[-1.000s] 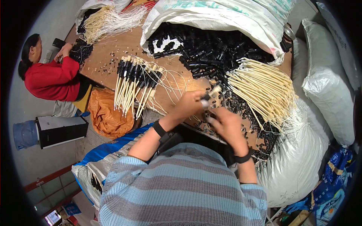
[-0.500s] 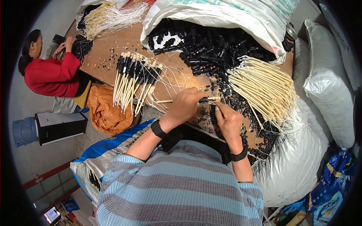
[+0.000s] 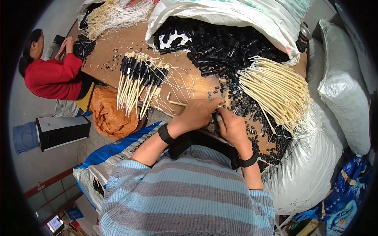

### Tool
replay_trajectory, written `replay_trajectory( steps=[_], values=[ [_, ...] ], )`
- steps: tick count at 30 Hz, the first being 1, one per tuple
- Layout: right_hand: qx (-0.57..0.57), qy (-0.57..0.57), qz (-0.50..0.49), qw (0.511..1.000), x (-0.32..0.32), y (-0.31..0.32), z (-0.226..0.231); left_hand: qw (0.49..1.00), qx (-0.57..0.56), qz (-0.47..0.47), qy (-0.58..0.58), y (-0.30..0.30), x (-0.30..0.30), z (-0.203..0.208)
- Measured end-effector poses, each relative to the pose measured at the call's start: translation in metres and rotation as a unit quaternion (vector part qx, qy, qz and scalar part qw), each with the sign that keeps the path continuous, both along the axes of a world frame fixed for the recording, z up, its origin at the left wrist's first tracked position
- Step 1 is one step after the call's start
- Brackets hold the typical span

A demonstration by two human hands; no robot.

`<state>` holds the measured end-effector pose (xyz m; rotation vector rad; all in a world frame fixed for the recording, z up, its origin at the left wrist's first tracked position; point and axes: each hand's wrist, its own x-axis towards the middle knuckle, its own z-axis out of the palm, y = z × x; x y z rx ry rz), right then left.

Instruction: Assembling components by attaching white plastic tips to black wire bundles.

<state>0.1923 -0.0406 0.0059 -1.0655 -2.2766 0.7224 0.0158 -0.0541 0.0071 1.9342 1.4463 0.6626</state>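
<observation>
Over the near edge of the table, my left hand [image 3: 197,112] is closed around a cream-coloured sleeved wire [image 3: 177,103]. One end of it sticks out to the left of the hand, and the rest is hidden by the fingers. My right hand [image 3: 234,129] meets the left fingertips, its thumb and finger pinched together. Whatever lies between them is too small and covered to make out. Left of my hands lies a bunch of cream sleeved wires with black plastic connectors [image 3: 138,69]. To the right is a thick pile of cream sleeved wires [image 3: 275,94].
A white woven sack [image 3: 236,13] spills black connectors [image 3: 216,47] across the far side. Small black parts [image 3: 271,151] are scattered over the brown table [image 3: 106,74]. Stuffed white sacks [image 3: 342,94] line the right. A person in red [image 3: 55,78] works at the far left.
My right hand has moved in against the left fingertips. The black connector and cream end that showed between my hands are now covered. The left hand has shifted slightly right and nearer.
</observation>
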Motion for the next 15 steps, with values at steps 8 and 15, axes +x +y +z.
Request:
replay_trajectory(
  steps=[8,15],
  values=[
    [0.014,0.063,-0.041,0.997,0.000,-0.001,-0.001,0.979,0.135,-0.002,-0.153,0.006,-0.012,-0.001],
    [-0.185,0.058,-0.134,0.972,0.003,-0.013,0.002,0.983,0.156,0.008,-0.095,0.015,-0.020,-0.024]
  ],
)
